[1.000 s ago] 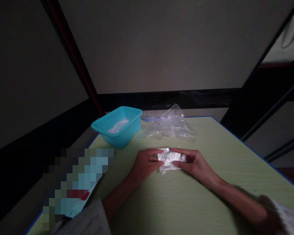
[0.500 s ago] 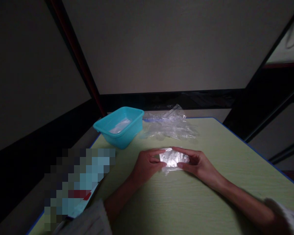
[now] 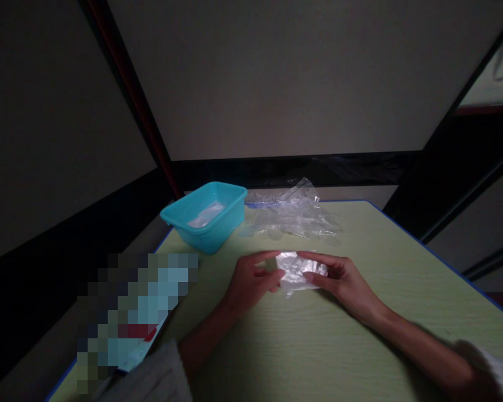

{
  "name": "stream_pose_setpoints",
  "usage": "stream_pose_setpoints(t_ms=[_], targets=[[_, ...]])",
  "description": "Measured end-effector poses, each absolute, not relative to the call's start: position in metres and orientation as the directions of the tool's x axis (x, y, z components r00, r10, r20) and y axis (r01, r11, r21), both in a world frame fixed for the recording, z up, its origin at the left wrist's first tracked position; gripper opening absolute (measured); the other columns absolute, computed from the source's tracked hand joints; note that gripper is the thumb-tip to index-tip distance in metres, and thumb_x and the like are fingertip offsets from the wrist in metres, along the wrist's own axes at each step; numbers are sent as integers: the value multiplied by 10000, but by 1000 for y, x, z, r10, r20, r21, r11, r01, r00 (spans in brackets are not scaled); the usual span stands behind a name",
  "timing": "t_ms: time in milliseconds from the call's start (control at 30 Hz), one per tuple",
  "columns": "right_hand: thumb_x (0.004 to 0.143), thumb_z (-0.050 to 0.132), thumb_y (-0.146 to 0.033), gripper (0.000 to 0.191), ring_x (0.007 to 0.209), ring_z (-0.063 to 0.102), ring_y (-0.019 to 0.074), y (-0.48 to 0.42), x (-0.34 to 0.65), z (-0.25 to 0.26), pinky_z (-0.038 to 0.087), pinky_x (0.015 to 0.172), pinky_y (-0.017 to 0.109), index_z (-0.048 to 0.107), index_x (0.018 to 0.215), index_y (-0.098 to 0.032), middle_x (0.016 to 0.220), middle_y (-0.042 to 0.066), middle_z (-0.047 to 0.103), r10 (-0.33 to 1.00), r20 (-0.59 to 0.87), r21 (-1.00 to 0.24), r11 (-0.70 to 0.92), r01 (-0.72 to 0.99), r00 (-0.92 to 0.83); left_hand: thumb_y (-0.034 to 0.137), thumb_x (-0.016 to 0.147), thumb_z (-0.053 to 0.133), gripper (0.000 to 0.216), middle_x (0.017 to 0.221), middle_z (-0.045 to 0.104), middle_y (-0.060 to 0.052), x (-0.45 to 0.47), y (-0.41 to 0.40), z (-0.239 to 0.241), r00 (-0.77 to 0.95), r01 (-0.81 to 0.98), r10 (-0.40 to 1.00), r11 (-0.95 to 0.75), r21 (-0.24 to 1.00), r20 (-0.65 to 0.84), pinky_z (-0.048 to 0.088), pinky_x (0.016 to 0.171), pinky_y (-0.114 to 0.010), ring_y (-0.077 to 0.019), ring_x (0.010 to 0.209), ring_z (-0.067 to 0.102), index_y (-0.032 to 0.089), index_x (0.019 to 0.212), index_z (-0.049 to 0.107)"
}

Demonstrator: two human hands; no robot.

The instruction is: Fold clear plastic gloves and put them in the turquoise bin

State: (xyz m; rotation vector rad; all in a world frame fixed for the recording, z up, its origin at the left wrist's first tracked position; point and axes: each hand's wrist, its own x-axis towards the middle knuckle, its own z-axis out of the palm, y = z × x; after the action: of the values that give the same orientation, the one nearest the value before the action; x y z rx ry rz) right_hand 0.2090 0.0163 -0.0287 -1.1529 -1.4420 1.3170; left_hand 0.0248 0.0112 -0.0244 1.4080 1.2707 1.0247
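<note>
Crumpled clear plastic sheet (image 3: 298, 270) — lying on the pale green table (image 3: 318, 346), pinched at both ends. Left hand (image 3: 251, 279) is gripping its left edge between thumb and fingers; right hand (image 3: 343, 279) is gripping its right edge the same way. Turquoise plastic tub (image 3: 205, 215) is sitting at the far left of the table, with loose clear plastic bags (image 3: 293, 215) lying just beside it — well apart from the hands.

Dim room, pale green table (image 3: 360, 346), grey wall (image 3: 285, 78), dark frame posts (image 3: 134, 100)
</note>
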Motion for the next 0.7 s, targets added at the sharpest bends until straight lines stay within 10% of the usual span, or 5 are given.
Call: stream_pose_setpoints(t_ms=[100, 200, 333, 700], targets=[[588, 710, -298, 456, 638, 597, 148, 16, 210, -28, 489, 614, 277, 688, 1030, -190, 838, 48, 714, 981, -14, -993, 8, 114, -194, 203, 701, 581, 318, 813, 689, -63, 16, 15, -27, -39, 386, 948, -279, 879, 317, 419, 393, -179, -96, 468, 581, 116, 1001, 637], [592, 704, -323, 467, 614, 586, 144, 16, 211, -26, 481, 567, 268, 685, 1040, -192, 860, 56, 712, 981, -11, -986, 21, 164, -194, 118, 744, 517, 238, 999, 659, -72, 2, 20, -26, 10, 710, 690, -515, 481, 723, 496, 548, -228, -128, 667, 616, 157, 946, 638], [598, 706, -336, 447, 598, 574, 132, 15, 211, -25, 478, 542, 251, 691, 1027, -209, 875, 50, 707, 979, -9, -982, 30, 187, -205, 79, 770, 504, 250, 1014, 644, -87, -17, 26, -18, 134, 911, 494, -402, 89, 859, 485, 788, -370, -227, 919, 575, 162, 981, 608], [592, 723, -417, 406, 616, 628, 174, 19, 216, -31, 516, 528, 245, 713, 963, -252, 879, 61, 724, 977, -42, -967, 13, 253, -211, 81, 779, 487, 352, 1122, 596, -147, -46, 38, -12, -74, 991, 611, -42, 126, 788, 180, 1031, -591, -299, 1117, 495, 124, 1127, 521]])
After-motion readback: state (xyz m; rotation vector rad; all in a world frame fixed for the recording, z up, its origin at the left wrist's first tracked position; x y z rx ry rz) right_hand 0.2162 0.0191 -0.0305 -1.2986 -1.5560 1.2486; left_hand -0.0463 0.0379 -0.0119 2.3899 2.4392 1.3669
